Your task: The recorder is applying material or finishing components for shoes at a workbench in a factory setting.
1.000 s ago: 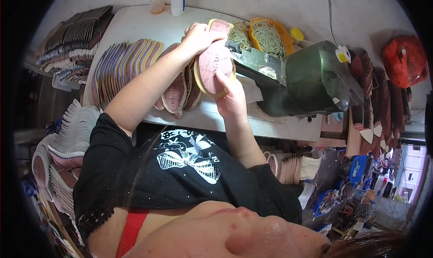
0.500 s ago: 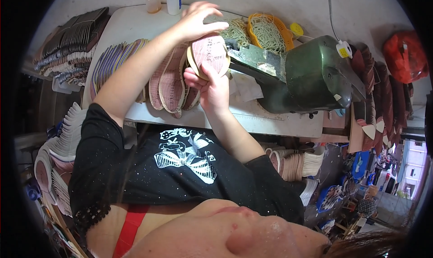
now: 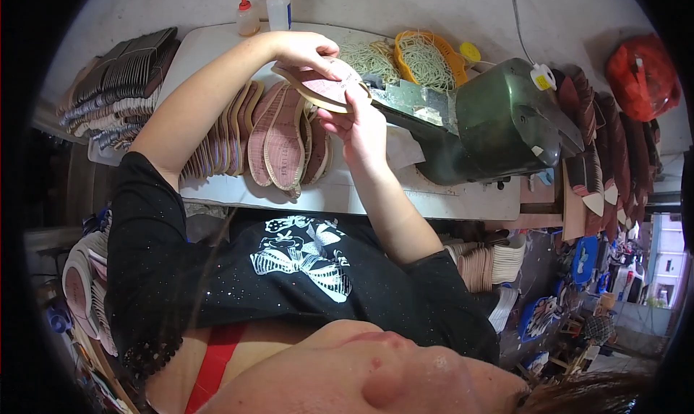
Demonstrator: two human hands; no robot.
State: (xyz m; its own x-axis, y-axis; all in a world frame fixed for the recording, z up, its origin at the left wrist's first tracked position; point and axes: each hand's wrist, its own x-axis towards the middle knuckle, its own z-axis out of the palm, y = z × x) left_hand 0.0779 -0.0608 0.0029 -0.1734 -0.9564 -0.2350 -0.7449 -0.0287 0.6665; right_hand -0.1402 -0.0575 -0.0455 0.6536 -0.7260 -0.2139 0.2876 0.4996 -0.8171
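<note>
Both my hands hold a pink shoe insole (image 3: 325, 87) with a cream edging strip, raised above the table. My left hand (image 3: 307, 52) grips its far left side, thumb on top. At its right end my right hand (image 3: 358, 128) pinches it, thumb on the pink face and fingers curled beneath. Just below lie several more pink insoles (image 3: 278, 143) with cream stitched rims, overlapping on the white table. The green machine (image 3: 499, 121) stands to the right, its narrow arm reaching close to the held insole.
A row of edged insoles (image 3: 224, 143) leans left of the pink ones. Behind are a yellow basket (image 3: 463, 68) of pale cord, a red-capped bottle (image 3: 247, 20) and a blue-capped bottle (image 3: 278, 10). Dark stacked pieces (image 3: 126, 67) sit far left; a red bag (image 3: 642, 78) is far right.
My left hand has come down from above the insole and now grips its left side. The insole has turned from upright to lying more crosswise, still in my right hand.
</note>
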